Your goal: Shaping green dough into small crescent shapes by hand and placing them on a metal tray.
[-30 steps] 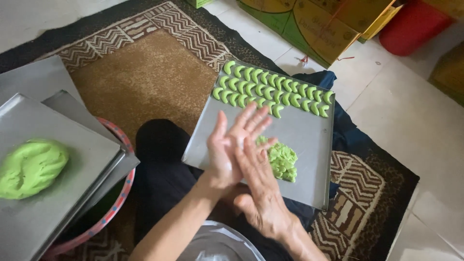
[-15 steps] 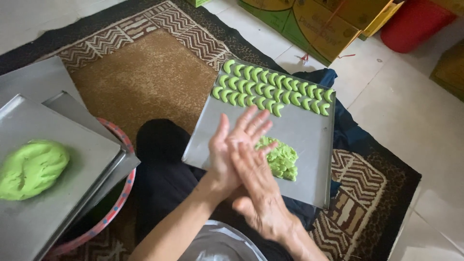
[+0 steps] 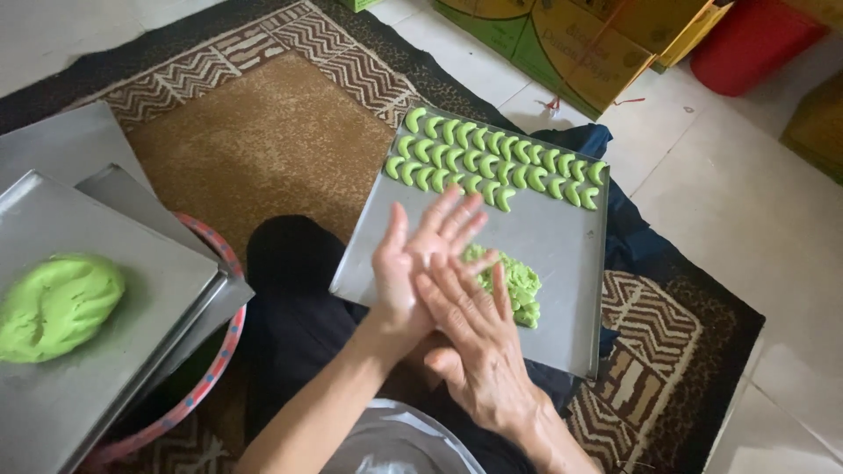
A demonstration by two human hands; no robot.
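Left hand (image 3: 413, 272) and right hand (image 3: 479, 338) pressed palm to palm over the near part of a metal tray (image 3: 562, 263), fingers (image 3: 457, 215) straight and slightly spread. Whatever sits between the palms is hidden; cannot tell if dough is in there. Small pile of green dough pieces (image 3: 514, 285) lies on the tray just beyond the hands, partly covered by the right fingers. Rows of green crescent shapes (image 3: 492, 162) line the tray's far edge. The tray rests on the person's lap over dark cloth (image 3: 615, 202). At left, a big green dough lump (image 3: 57, 307) on another metal tray (image 3: 132, 369), stacked on more trays, cut off by the frame. Patterned rug (image 3: 255, 132) on the floor. Shiny bowl (image 3: 395, 443) at the bottom edge, mostly out of frame.
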